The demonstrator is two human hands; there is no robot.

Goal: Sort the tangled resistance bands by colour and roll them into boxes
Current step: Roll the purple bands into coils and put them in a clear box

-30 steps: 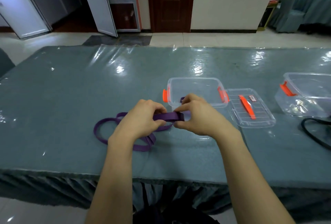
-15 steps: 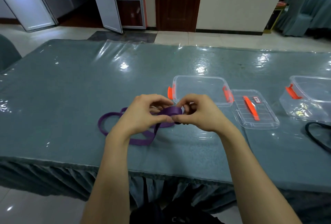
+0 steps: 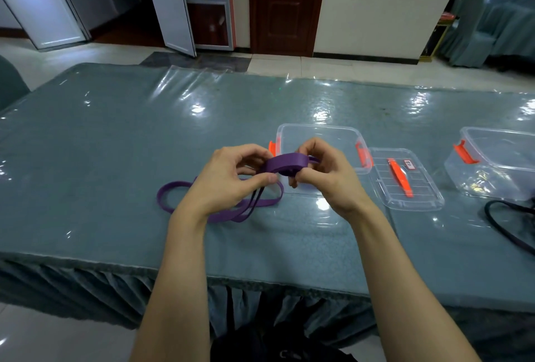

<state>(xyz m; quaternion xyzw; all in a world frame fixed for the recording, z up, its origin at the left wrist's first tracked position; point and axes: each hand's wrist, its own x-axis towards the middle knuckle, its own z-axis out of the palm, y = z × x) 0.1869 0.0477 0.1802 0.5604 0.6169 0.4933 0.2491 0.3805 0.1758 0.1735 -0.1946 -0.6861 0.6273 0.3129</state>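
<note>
**Purple band begins to coil between the fingers**

The purple band [image 3: 285, 162] is up off the cloth now, held in front of the near clear box [image 3: 318, 129]. A second ago it ran as a flat strip between the two hands, low over the table. Since then its end has been turned over on itself, and a small tight roll sits where the strip was. The right hand [image 3: 327, 172] pinches that roll, thumb beneath and fingers curled over the top. The left hand [image 3: 225, 180] pinches the strip just beside it, thumb closed against the fingers, as if feeding it in. The rest of the band trails down from the left hand and lies in loose loops on the table [image 3: 115, 144], one loop reaching out to the left.

From where I stand, this colour looks sorted out and the rolling has only just begun, since most of the length is yet to be wound. The box waits open just behind the hands, its lid [image 3: 421, 192] lying beside it to the right. Farther right stands a second clear box [image 3: 498, 159], and near it a black band [image 3: 502, 224] lies on the table, not yet rolled
</note>
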